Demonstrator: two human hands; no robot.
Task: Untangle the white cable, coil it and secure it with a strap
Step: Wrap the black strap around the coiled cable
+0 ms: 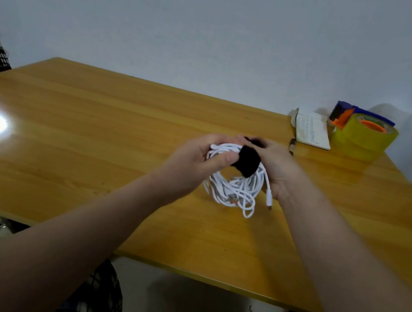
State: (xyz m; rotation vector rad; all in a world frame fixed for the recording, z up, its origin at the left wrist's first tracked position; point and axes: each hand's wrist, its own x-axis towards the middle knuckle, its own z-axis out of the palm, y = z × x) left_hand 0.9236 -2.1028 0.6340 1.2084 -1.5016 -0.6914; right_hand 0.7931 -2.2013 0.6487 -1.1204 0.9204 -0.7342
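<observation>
Above the middle of the table (92, 136), the left hand (198, 160) pinches one coiled white cable (235, 188) while the right hand (277, 168) grips the single black strap (249, 162) across its far end. The oval coil runs far-to-near, with two plugs pointing toward the near edge. One tape dispenser (363, 131) and one notebook (312, 129) sit at the far right corner.

rows of dark print on the open white booklet (313, 129) at the far right of the tabletop (95, 120), too blurred to read.
</observation>
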